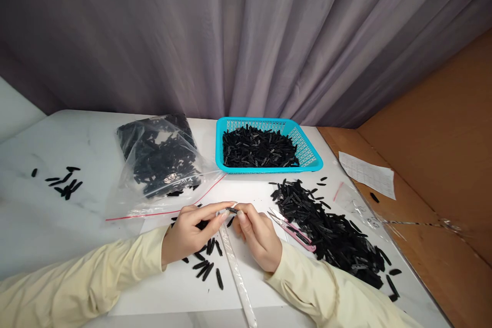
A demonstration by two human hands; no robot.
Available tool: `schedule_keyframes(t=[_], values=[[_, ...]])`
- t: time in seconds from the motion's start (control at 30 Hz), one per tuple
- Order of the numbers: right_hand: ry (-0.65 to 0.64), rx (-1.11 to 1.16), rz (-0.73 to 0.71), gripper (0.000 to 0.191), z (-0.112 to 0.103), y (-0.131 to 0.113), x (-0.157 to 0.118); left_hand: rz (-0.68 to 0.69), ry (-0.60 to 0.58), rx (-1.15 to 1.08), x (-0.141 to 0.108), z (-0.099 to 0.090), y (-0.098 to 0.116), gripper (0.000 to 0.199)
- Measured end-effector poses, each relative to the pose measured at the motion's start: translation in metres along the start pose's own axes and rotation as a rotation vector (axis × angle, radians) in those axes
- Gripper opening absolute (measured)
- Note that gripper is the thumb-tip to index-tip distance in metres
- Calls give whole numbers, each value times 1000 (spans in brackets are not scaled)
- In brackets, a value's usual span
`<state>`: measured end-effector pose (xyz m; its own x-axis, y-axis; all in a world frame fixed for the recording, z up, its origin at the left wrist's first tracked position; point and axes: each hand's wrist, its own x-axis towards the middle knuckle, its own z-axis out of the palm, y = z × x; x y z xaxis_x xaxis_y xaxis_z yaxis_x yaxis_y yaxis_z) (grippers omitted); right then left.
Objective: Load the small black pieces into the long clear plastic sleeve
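Observation:
A small, slender black piece [232,210] sits between the fingertips of both hands above the white sheet. My left hand [192,228] pinches near its left end, thumb and forefinger closed. At its right end, my right hand [258,236] grips it with thumb and forefinger. A narrow, shiny white strip [237,279] runs from beneath the fingertips toward the front edge. Several loose black pieces [207,269] lie beside and under my left hand, some partly hidden by it. To the right of my right hand rest pink-handled scissors [294,230], touching a large heap of black pieces [338,236].
Behind the hands stands a blue basket [269,169] of black pieces. A clear zip bag [161,164] with more pieces lies left of it. Several pieces [66,184] are scattered far left. At right are a paper slip [367,174] and brown cardboard [434,128].

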<state>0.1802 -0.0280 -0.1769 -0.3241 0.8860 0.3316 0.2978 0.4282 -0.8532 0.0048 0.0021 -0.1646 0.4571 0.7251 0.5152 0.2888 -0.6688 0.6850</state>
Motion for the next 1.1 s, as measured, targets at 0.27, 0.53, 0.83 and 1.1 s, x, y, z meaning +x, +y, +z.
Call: schedule_keyframes(t=[0.27,0.53,0.83,1.1], values=[[-5,34,48,26,-1,-2,1,13,3,-10,3,-1,3,22],[-7,129,148,30,-1,-4,3,44,24,20,0,0,0,23],[-7,287,248,35,0,-7,5,45,28,67,3,0,3,23],[-5,407,256,32,2,-4,5,50,44,73,4,-1,5,24]])
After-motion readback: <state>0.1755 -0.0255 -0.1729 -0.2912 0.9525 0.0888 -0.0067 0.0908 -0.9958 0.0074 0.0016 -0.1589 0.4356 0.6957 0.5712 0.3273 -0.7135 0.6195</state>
